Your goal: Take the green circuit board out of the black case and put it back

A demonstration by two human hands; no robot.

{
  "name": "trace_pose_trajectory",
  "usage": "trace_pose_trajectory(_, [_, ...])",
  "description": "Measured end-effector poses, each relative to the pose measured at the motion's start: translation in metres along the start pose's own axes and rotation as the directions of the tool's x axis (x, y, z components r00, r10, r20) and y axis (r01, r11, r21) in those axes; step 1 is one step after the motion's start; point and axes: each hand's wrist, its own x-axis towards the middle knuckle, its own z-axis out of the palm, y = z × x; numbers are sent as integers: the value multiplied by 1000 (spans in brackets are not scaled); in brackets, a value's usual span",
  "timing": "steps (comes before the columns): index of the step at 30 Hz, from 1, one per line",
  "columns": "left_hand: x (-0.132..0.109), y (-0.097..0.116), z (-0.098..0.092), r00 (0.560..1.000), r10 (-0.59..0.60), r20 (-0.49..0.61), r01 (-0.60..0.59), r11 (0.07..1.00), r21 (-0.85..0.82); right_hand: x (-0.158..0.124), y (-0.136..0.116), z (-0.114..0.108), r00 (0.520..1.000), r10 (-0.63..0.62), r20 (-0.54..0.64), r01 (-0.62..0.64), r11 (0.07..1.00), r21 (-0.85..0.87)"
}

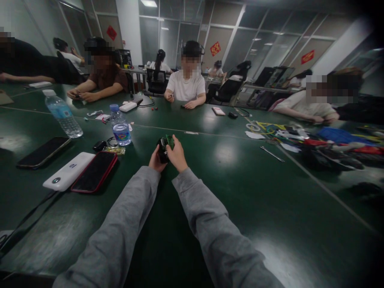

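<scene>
Above the middle of the table (234,188), my left hand (155,161) is closed around a small black device (162,153). What kind of device it is cannot be made out. My right hand (179,155) pinches a thin, flat green piece (170,141) between thumb and fingers, right beside the device. Whether the green piece is joined to the device is too small to tell. The palms and part of the device are hidden by the fingers. Both forearms wear grey sleeves.
To the left are a black phone (43,152), a white power bank (69,171), a red-edged phone (95,171) and two water bottles (121,130) (63,116). On the right lie a wrench (271,154) and a cable heap (279,132). Several people sit around, one person (186,84) opposite.
</scene>
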Motion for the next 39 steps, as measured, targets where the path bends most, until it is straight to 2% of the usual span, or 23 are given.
trace_pose_trajectory(7, [0,0,-2,1000,2,23,-2,1000,-11,-7,-3,5,997,-72,14,72,997,-37])
trace_pose_trajectory(12, [2,1,-4,1000,-16,3,16,1000,-18,0,2,3,991,-130,20,130,992,-8])
trace_pose_trajectory(14, [3,1,-4,1000,-12,-2,12,1000,-29,6,7,-1,996,-92,-15,93,993,71])
trace_pose_trajectory(17, [5,1,-3,1000,7,-31,-8,999,-38,11,20,-12,990,130,-56,-106,946,306])
trace_pose_trajectory(18, [5,1,-2,999,11,-42,-13,999,-38,11,26,-17,970,242,-30,-207,883,420])
trace_pose_trajectory(19, [5,1,-2,999,14,-50,-15,999,-37,10,32,-22,935,354,32,-315,784,535])
trace_pose_trajectory(21, [5,1,-1,998,13,-56,-16,999,-41,5,45,-34,837,486,249,-501,500,707])
trace_pose_trajectory(22, [4,1,0,998,13,-56,-15,999,-45,2,51,-39,800,478,363,-553,352,755])
trace_pose_trajectory(24, [3,2,1,998,11,-62,-14,999,-47,-3,59,-48,801,402,443,-533,143,834])
trace_pose_trajectory(26, [2,2,2,998,10,-70,-13,999,-42,-7,62,-52,800,410,438,-509,77,857])
trace_pose_trajectory(32, [1,2,1,998,15,-69,-15,1000,-12,-8,59,-48,799,403,446,-525,105,845])
trace_pose_trajectory(39, [4,-2,4,996,33,-79,-26,997,79,-8,58,-46,815,426,393,-522,244,817])
